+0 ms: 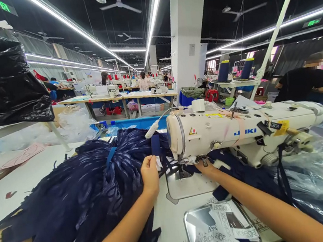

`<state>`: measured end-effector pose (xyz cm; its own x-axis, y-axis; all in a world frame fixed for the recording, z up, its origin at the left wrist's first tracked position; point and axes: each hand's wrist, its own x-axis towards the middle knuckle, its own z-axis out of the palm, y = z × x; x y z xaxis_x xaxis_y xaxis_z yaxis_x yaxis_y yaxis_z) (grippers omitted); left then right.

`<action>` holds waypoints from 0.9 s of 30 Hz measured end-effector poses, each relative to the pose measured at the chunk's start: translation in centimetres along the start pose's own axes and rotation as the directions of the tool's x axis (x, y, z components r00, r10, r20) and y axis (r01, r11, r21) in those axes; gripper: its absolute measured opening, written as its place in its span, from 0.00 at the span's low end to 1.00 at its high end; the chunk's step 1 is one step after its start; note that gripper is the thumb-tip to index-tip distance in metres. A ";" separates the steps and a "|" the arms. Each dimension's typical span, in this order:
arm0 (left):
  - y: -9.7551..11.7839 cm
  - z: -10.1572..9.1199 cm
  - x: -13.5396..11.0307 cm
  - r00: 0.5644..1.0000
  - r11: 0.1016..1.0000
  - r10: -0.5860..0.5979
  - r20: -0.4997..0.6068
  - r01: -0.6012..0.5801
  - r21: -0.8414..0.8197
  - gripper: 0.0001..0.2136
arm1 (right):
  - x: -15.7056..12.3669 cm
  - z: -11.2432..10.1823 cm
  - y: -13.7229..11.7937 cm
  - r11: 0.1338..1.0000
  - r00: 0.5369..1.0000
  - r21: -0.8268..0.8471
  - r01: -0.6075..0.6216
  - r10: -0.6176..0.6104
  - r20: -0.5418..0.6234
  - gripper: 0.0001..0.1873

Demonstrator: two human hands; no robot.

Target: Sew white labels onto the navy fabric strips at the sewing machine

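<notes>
My left hand (150,175) is pinched on a small navy fabric strip (155,144), held upright just left of the needle of a cream JUKI sewing machine (240,130). My right hand (205,166) reaches under the machine head by the presser foot; its fingers are mostly hidden there. A large heap of navy fabric strips (81,191) lies on the table to the left, touching my left forearm.
A metal tray (193,224) with white printed labels sits at the near edge. Clear plastic sheeting (315,180) lies right of the machine. A black plastic bag (1,78) hangs upper left. Other sewing stations and workers fill the hall behind.
</notes>
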<state>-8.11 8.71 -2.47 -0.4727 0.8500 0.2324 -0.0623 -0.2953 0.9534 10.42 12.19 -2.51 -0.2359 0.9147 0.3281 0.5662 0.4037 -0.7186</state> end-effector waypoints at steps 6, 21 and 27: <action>2.7 -3.9 -5.7 0.631 0.596 0.589 0.505 -0.761 0.256 0.04 | -4.6 -3.1 2.1 1.000 0.999 -0.016 0.004 -0.004 -0.032 0.09; 0.2 -1.3 -2.3 0.022 -0.152 0.217 0.976 -0.987 0.056 0.07 | -7.7 -1.3 -2.0 0.976 0.948 0.150 0.161 -0.195 0.251 0.10; 1.2 -5.0 -3.0 0.110 -0.071 0.116 0.987 -0.990 0.119 0.07 | -7.1 0.4 -3.6 0.940 0.824 0.163 0.299 -0.341 0.453 0.09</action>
<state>-11.17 3.56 -2.99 0.8086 0.4896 0.3262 0.5768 -0.7691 -0.2753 9.76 4.26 -2.48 -0.7449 0.6235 0.2376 0.3329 0.6559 -0.6775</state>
